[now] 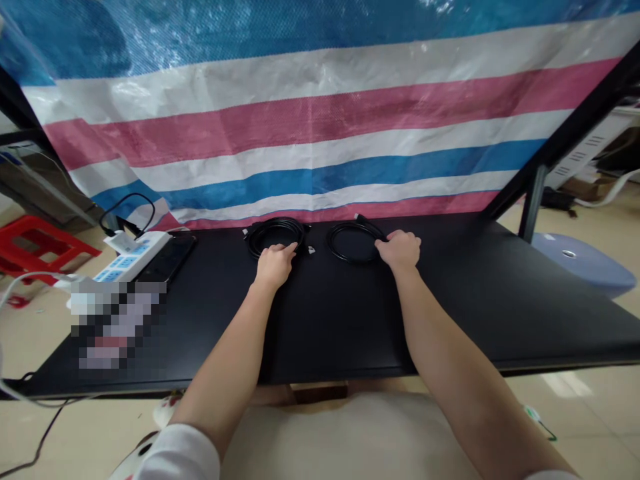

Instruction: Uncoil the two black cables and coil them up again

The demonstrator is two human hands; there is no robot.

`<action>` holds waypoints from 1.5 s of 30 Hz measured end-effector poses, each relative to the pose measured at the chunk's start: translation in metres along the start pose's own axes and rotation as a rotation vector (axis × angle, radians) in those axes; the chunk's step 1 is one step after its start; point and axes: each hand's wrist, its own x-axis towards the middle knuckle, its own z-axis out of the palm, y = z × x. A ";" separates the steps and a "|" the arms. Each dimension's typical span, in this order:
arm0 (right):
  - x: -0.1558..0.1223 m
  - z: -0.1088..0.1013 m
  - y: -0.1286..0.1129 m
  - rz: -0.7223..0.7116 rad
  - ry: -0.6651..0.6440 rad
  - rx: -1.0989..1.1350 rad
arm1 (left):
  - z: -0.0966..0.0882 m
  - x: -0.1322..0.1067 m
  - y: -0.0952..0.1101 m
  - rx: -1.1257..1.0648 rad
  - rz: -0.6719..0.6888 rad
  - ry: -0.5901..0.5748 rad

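Left hand: the left hand (274, 264) is lying on the near arc of the left coil (276, 233). Its fingers are bending down over the black strands. The fingertips are hiding behind the knuckles, so I cannot tell whether they are pinching the strands or only pressing on them.
Right hand: the right hand (401, 250) is curling tightly around the right-hand arc of the right coil (353, 241), with the thumb lying along the cable toward the ring's middle.
Coils: both are lying flat on the black table (500, 300). Each ring is spreading away from the fingers toward the striped tarp (320, 133), and the two are sitting apart, with bare tabletop between the thumbs.
Loose end: a small pale plug end (311, 250) is poking out just beyond the left fingertips, between the two rings.
Grip advice: in my judgement all the turns should be gathering inside the curl of the fingers, because a strand left outside is likely to be sagging and unwinding the ring.
Thumb advice: thumb underneath and fingers on top is probably working best, squeezing firmly without kinking the cable.
Off to the side: a white power strip (131, 257) is sitting well outside the left hand's little finger.
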 end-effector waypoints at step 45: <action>0.024 0.026 0.022 -0.519 -0.222 0.358 | 0.003 -0.005 0.026 -0.657 0.033 0.637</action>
